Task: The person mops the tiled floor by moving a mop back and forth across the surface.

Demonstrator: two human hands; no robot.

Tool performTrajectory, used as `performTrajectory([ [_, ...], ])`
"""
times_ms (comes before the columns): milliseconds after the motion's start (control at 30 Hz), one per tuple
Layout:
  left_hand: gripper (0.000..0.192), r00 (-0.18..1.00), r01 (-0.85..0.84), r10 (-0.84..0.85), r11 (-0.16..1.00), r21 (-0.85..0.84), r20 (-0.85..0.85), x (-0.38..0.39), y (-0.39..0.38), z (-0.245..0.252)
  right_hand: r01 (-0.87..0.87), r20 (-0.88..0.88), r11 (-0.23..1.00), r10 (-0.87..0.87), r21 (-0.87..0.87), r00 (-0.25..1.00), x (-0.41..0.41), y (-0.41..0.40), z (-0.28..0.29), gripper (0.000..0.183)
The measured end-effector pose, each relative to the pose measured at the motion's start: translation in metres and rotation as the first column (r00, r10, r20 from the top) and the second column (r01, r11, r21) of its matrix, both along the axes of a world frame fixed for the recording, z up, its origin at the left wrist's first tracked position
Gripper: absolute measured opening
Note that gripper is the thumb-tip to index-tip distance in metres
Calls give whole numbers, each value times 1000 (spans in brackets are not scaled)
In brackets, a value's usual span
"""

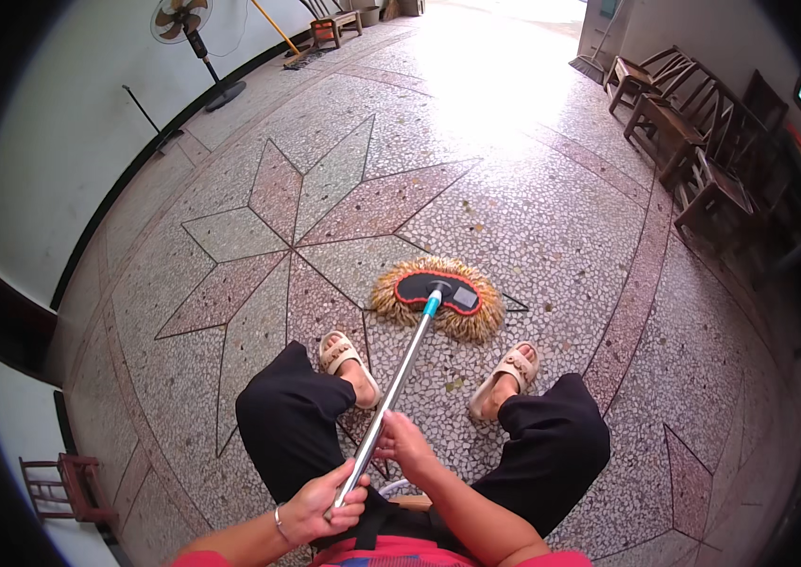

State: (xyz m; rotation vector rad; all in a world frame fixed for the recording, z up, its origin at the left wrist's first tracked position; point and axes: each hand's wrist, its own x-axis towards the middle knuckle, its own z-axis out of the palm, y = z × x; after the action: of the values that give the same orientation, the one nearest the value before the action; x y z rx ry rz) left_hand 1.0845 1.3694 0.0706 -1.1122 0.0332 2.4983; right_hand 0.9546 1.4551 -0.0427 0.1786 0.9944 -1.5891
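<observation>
A mop with a shaggy yellow-brown fringe head [383, 290] rests on the terrazzo floor in front of my feet. Its black top plate has an orange-red border, and a teal collar joins it to the shiny metal handle [404, 361]. The handle slopes from the head back towards my waist. My left hand [326, 502] is wrapped around the handle near its lower end. Further up, my right hand [404, 443] holds the same handle from the right side, its fingers partly hidden by the pole.
My sandalled feet [351, 365] stand apart. A pedestal fan [196, 46] and a long-handled dustpan [168, 142] are along the left wall. Wooden chairs [670, 124] line the right side, near a broom [588, 67]. A small red-brown chair [82, 489] stands at lower left.
</observation>
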Motion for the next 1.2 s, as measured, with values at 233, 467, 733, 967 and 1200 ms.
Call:
performTrajectory([
  [233,39,991,-110,98,985,-132,-94,-48,12,-49,213,79,975,-207,-63,975,-12,20,2,23],
  [467,40,981,-126,144,983,-137,127,78,70,9,-193,79,981,193,-5,978,51,21,-8,29],
  [733,42,964,-261,258,964,-42,-58,17,36,-20,-177,-40,983,175,-50,984,38,38,4,48],
  [967,41,953,-298,283,941,-162,-107,-49,4,-71,-76,1,997,76,-23,997,37,39,2,45],
  [1200,39,974,-227,225,970,-89,-27,85,60,-47,-169,86,986,168,1,982,59,30,-16,41],
])
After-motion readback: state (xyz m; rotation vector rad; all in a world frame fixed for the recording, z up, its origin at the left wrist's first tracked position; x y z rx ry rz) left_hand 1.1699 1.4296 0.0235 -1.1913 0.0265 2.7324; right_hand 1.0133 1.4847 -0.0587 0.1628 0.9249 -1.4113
